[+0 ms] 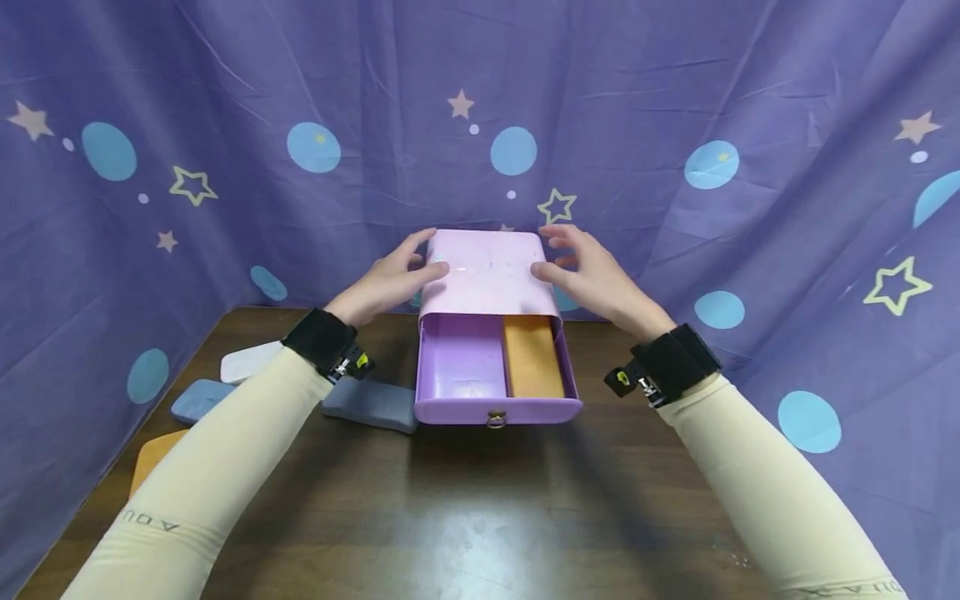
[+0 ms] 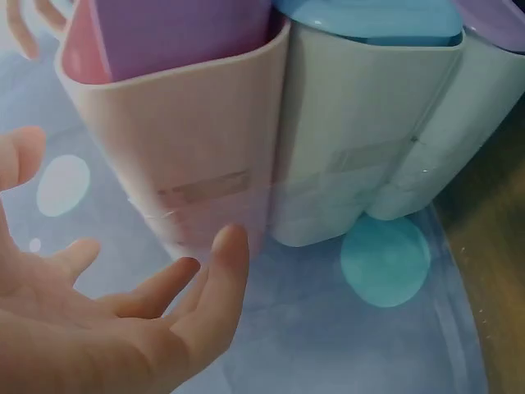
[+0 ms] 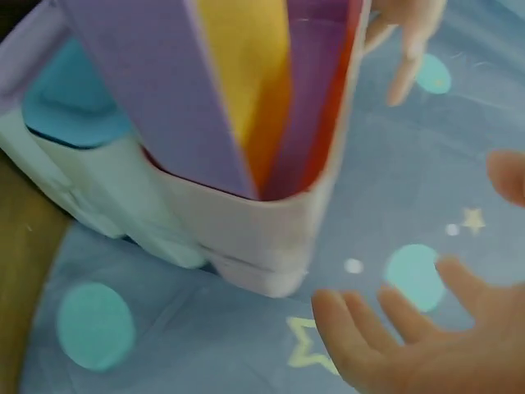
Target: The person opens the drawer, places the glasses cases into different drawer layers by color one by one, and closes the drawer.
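Observation:
A pink-topped storage box (image 1: 487,271) stands near the back of the table, its purple drawer (image 1: 465,354) pulled out toward me. A yellow-orange block-like thing (image 1: 534,358) lies in the drawer's right part; the left part is bare. My left hand (image 1: 390,279) is at the box's left side, fingers spread and loosely bent, thumb over the top edge. On the opposite side, my right hand (image 1: 592,271) is held likewise. Neither hand grips the box, and whether the fingertips touch it I cannot tell. The wrist views show a blue drawer (image 3: 78,98) and another purple drawer (image 2: 500,20) stacked underneath.
Left of the box lie a grey-blue flat rounded piece (image 1: 371,404), a blue one (image 1: 198,402), a white one (image 1: 251,362) and an orange one (image 1: 153,458), partly behind my left sleeve. A purple patterned curtain (image 1: 615,100) hangs behind the brown table (image 1: 337,517).

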### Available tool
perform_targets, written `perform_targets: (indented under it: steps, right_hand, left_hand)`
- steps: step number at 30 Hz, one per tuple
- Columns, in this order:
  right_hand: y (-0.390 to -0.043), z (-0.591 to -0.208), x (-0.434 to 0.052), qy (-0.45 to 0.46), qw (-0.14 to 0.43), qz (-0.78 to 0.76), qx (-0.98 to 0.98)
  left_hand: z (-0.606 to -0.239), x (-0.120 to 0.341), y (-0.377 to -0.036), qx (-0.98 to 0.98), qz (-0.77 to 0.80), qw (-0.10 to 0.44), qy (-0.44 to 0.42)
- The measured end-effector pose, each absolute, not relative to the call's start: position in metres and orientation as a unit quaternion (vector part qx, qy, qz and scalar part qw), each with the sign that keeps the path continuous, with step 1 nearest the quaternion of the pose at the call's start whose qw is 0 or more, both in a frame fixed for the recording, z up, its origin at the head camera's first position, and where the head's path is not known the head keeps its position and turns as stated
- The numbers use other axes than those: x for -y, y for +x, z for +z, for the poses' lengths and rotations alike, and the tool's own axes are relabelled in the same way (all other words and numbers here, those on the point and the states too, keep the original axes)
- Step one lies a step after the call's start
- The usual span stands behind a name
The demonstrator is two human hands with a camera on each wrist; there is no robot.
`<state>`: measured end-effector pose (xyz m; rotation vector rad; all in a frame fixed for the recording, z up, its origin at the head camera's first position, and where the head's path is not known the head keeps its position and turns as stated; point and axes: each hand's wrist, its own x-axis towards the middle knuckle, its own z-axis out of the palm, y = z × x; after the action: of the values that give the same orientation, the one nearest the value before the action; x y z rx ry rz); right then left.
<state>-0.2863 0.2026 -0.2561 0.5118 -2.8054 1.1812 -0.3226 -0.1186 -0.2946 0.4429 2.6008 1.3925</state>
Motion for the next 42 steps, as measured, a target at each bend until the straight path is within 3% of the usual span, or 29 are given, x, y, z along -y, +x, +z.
perform_targets:
  steps: [6, 19, 26, 42]
  right_hand:
    - [-0.306, -0.272, -0.196, 0.095, -0.013, 0.480, 0.872]
    - [-0.328, -0.307, -0.185, 0.037, -0.071, 0.567, 0.819]
    - [-0.332, -0.319, -0.175, 0.053, -0.048, 0.566, 0.822]
    - [-0.340, -0.325, -0.172, 0.065, -0.035, 0.541, 0.838]
  left_hand:
    - [-0.290, 0.123, -0.311, -0.888, 0.428, 0.032, 0.167]
    - [-0.287, 0.128, -0.284, -0.906, 0.362, -0.043, 0.215]
    - [-0.289, 0.130, -0.273, -0.910, 0.348, -0.069, 0.216]
    - [-0.294, 0.147, -0.253, -0.912, 0.335, -0.069, 0.224]
